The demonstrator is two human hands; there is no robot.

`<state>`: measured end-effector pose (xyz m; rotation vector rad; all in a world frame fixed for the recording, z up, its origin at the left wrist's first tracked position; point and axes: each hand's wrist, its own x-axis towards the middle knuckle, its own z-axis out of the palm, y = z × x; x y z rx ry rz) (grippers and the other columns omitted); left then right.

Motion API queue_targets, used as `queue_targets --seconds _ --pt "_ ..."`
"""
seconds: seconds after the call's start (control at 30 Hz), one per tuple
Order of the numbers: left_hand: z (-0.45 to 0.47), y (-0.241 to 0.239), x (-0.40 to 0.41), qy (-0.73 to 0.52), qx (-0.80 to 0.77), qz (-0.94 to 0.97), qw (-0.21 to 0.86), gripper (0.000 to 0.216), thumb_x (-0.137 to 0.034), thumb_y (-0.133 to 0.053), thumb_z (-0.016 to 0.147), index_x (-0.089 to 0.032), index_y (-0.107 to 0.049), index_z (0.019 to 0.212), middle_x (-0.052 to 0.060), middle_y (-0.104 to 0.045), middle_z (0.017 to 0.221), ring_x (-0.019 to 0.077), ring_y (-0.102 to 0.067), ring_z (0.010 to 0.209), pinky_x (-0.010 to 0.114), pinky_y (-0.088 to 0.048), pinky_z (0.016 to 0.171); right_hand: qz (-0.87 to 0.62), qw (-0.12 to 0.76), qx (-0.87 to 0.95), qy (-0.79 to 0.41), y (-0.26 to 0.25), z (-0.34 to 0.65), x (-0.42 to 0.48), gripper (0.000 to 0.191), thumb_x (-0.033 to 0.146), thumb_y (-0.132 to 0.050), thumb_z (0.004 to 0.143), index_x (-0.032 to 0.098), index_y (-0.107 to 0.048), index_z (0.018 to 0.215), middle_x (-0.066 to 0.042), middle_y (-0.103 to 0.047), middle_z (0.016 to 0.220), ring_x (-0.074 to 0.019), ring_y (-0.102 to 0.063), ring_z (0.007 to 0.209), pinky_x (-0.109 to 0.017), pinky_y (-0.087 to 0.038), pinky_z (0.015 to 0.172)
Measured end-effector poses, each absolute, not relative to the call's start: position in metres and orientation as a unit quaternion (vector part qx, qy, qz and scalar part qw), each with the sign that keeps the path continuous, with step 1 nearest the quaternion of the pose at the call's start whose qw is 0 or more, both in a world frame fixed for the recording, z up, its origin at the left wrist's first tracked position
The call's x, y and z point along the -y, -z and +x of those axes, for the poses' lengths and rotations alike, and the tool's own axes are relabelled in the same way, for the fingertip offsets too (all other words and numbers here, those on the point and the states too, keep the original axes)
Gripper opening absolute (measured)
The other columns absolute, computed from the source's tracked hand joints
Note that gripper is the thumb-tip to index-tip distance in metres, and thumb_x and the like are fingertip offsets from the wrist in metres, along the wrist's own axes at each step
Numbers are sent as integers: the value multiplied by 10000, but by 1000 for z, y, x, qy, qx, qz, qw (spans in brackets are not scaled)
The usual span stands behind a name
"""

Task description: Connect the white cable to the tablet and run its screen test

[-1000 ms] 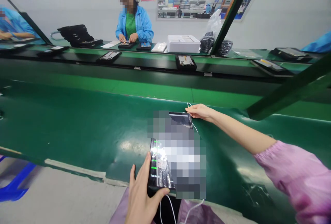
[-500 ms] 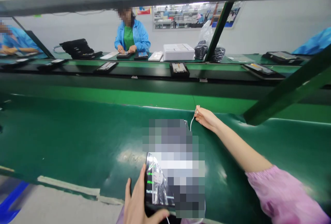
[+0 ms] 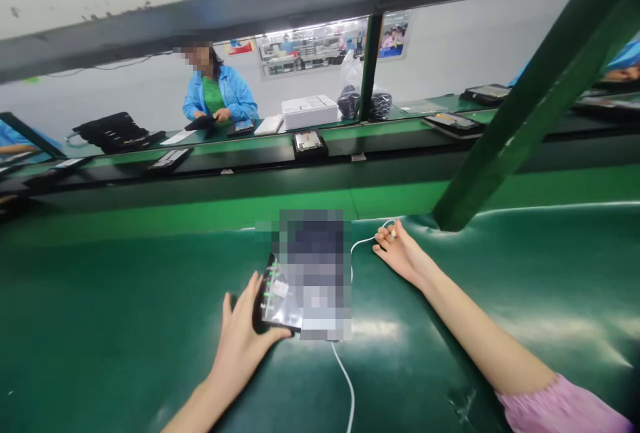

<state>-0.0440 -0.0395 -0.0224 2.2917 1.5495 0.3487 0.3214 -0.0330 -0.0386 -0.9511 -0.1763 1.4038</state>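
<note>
A tablet with a dark frame and glossy screen film lies tilted on the green bench; green and white text shows at its left side. Pixel blocks hide most of its screen. My left hand grips its lower left corner, thumb along the bottom edge and fingers along the side. My right hand is off to the tablet's upper right, fingers curled round the end of a white cable. That cable loops back to the tablet's right side. Another white cable runs from below the tablet towards me.
Beyond the green bench mat, a dark conveyor carries several devices. A slanted green post stands at the right. Across the line, a co-worker in blue handles a dark device near a white box.
My view has shifted right. The tablet has moved away from me, with my left hand still on it. The cable in my right hand now bends over the fingers. The co-worker has lifted a device.
</note>
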Motion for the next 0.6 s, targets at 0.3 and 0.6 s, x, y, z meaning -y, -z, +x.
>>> queue_targets --seconds 0.3,0.6 --pt "72 20 -72 -111 -548 809 182 929 -440 -761 774 -191 -219 1486 218 -498 1455 366 -420 1396 706 -135 1142 -392 657 89 -638 44 322 34 529 596 -918 495 234 -562 643 30 -540 692 -156 -547 693 -300 -481 656" --pt "151 37 -115 -128 -535 820 158 939 -489 -693 829 -74 -187 1503 304 -432 1469 422 -404 1390 741 -168 1111 -394 651 90 -642 45 323 34 533 601 -913 510 243 -536 627 31 -497 678 -152 -521 673 -306 -487 642"
